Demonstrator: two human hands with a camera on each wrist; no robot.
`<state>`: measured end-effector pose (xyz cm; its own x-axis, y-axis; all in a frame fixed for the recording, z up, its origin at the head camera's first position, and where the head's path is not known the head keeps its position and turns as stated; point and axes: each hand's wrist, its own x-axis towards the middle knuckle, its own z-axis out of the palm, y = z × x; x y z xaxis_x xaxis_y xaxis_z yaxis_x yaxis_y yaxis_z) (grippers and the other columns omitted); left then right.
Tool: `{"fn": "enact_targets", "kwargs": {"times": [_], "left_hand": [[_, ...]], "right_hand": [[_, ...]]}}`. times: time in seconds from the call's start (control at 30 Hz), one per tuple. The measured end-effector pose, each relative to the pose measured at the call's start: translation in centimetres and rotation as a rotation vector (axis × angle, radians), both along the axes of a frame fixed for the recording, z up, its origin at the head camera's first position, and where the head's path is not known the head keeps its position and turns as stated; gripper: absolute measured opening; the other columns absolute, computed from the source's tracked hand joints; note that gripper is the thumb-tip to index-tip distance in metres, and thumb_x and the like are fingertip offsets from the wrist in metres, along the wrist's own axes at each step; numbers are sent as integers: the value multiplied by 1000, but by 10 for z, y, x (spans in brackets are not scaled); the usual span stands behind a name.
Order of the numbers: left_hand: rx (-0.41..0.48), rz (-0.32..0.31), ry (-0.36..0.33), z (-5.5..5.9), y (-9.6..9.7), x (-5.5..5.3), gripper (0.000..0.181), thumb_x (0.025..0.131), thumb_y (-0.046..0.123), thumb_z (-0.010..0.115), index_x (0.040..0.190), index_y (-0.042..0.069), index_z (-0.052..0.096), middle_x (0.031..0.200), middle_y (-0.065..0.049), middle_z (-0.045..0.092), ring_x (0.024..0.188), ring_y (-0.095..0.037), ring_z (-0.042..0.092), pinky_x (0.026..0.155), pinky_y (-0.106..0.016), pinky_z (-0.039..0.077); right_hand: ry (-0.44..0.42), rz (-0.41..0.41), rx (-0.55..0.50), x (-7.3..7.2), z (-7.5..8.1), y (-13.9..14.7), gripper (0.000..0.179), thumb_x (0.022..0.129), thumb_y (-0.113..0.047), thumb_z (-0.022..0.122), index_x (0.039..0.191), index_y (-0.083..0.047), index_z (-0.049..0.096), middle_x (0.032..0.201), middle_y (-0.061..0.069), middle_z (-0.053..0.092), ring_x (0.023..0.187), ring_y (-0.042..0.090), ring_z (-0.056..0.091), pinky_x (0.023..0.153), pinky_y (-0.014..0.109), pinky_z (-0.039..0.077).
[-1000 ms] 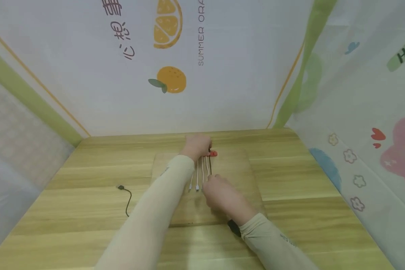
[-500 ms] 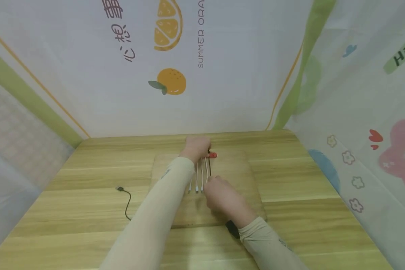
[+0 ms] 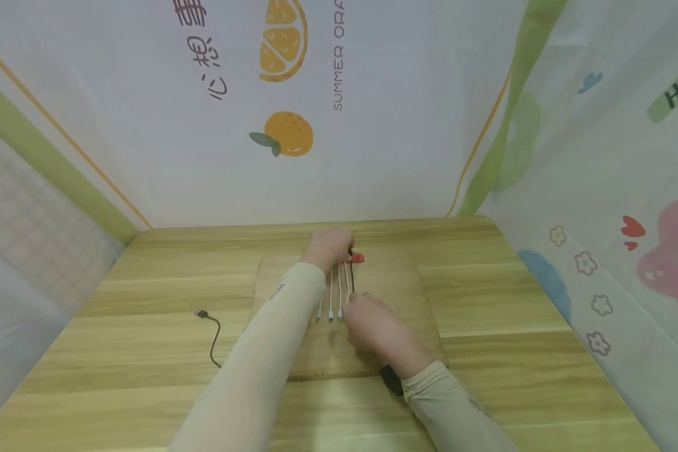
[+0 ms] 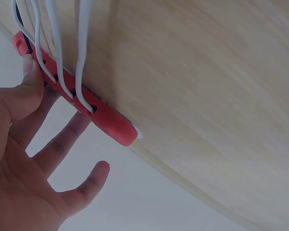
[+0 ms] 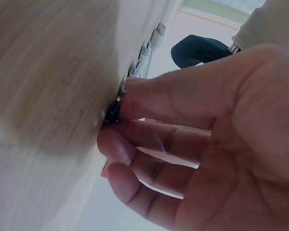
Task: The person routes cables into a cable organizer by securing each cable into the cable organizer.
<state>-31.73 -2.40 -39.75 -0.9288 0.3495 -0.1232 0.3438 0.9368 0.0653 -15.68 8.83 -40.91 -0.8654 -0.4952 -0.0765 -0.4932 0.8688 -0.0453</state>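
Observation:
A red cable clip [image 4: 111, 126] lies along the far edge of a wooden board [image 3: 390, 282]. Several white cables [image 4: 58, 43] run through its slots. At the clip, my left hand [image 3: 330, 243] pinches the black cable [image 3: 352, 276] with thumb and index finger, its other fingers spread below the edge. Nearer me, my right hand [image 3: 375, 329] holds the same cable's black connector [image 5: 113, 111] between thumb and index finger, close to the board. White connectors [image 3: 331, 316] lie in a row to its left; the hand partly hides the row.
A black cable end with a USB plug [image 3: 202, 314] lies on the wooden table [image 3: 164, 276], left of the board. A dark rounded object [image 3: 392, 380] sits by my right wrist. A printed white cloth [image 3: 395, 157] hangs behind the table.
Both hands keep their places and their hold on the black cable. The head view shifts only slightly.

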Motion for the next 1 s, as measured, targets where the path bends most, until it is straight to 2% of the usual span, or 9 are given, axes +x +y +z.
{"fn": "enact_targets", "kwargs": {"times": [0.27,0.4,0.5,0.73,1.0], "left_hand": [[37,11,-4,-2,-2,1,17,96,23,79,113,18,81,120,-1,79,111,-24,71,108,-59,50],[58,11,-8,-2,-4,1,20,98,23,78,117,18,80,123,-2,79,113,-24,70,108,-60,51],[82,16,-15,-2,-6,2,23,98,22,77,120,17,79,124,-3,78,113,-26,70,108,-60,52],[104,33,-14,-3,-5,1,50,99,24,76,147,22,64,149,-3,67,141,-31,60,115,-62,47],[137,39,-7,-12,-9,-1,48,99,27,76,145,23,65,150,-2,66,142,-30,59,114,-57,50]], "right_hand": [[25,20,32,1,-1,0,4,90,-6,71,87,-5,73,98,11,69,88,27,66,78,44,60],[20,14,39,3,0,-1,6,91,-6,69,86,-6,73,98,11,68,88,28,66,77,45,60],[-9,0,34,3,1,0,7,91,-6,68,87,-5,73,101,13,68,91,30,65,78,47,60],[-88,-38,27,3,11,5,7,92,-8,67,89,-5,73,106,15,67,96,30,65,84,50,60],[-149,-67,3,8,19,6,9,94,-5,65,87,-5,71,102,14,65,86,26,61,79,48,60]]}}
